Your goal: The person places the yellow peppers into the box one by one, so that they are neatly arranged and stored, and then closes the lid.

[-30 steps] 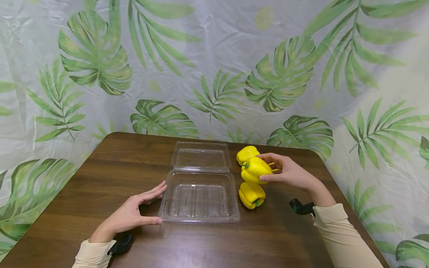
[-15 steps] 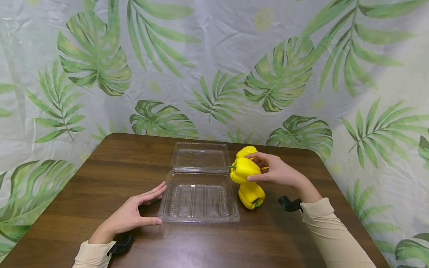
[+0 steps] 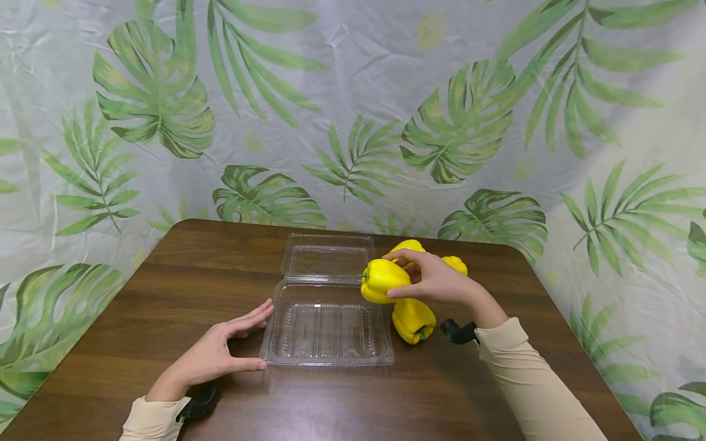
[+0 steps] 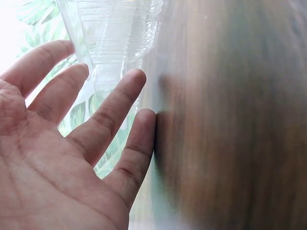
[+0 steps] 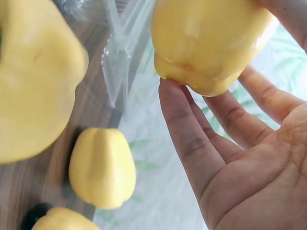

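Note:
My right hand [image 3: 441,282] grips a yellow bell pepper [image 3: 382,282] between thumb and fingertips, its green stem facing left. The pepper overlaps the right rim of a hinged clear plastic clamshell box [image 3: 331,361], whose lid [image 3: 329,260] lies folded back flat. In the right wrist view, fingertips press the underside of the held pepper [image 5: 211,43]. With fingers spread and nearly straight, my left hand [image 3: 212,354] stands at the box's left edge. The left wrist view has its fingertips [image 4: 80,69] right at the box's rim [image 4: 76,43].
Beside the box, one yellow pepper [image 3: 413,321] lies below my right hand. Another pepper [image 3: 409,245] sits behind it, and a third [image 3: 456,264] shows past the knuckles. The brown wooden table [image 3: 309,404] ends at a leaf-print backdrop [image 3: 353,110].
My right hand has carried the held pepper leftward, from above the other peppers to the box's right rim. The pepper on the right has come into view. The left hand has stayed put.

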The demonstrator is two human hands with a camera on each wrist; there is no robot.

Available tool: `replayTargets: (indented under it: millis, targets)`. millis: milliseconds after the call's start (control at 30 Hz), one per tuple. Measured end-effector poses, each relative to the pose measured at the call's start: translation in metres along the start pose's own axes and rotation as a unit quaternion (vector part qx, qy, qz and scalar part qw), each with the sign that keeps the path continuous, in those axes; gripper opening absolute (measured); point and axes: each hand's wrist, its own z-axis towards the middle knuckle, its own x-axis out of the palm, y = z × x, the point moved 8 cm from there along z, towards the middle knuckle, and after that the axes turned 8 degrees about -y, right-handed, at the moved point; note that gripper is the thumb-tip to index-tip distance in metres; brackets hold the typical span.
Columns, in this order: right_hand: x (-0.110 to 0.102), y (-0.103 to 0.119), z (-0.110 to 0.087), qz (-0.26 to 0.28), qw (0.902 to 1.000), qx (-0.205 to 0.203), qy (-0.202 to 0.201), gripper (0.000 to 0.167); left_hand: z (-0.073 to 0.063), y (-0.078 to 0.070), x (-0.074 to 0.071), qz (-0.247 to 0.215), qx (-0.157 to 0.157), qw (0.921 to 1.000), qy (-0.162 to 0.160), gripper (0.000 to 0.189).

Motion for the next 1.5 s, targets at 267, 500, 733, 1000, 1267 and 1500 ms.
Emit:
replayTargets:
  millis: [267,500,733,1000,1267,1500]
  targets:
    - [0.012,0.008,0.007,0.008,0.9998,-0.002,0.017,0.066,0.0,0.0,0.0,0.001,-0.003,1.0,-0.001,0.089]
    - [0.024,0.015,0.014,0.033,0.9988,-0.001,0.037,0.069,0.0,-0.001,-0.001,0.005,-0.002,1.0,-0.003,0.089]
    - [0.038,0.024,0.022,0.014,0.9987,-0.011,0.047,0.07,0.0,-0.001,0.0,0.008,-0.004,1.0,-0.001,0.089]
    - [0.053,0.032,0.031,-0.029,0.998,-0.028,0.049,0.07,-0.001,-0.001,-0.001,0.008,-0.004,1.0,-0.002,0.089]
    - [0.07,0.035,0.037,-0.03,0.9971,-0.035,0.061,0.066,0.0,0.0,-0.001,0.008,-0.003,1.0,-0.001,0.089]
    - [0.083,0.038,0.042,-0.047,0.9957,-0.047,0.065,0.067,0.0,0.0,-0.001,0.004,-0.005,1.0,0.0,0.09]
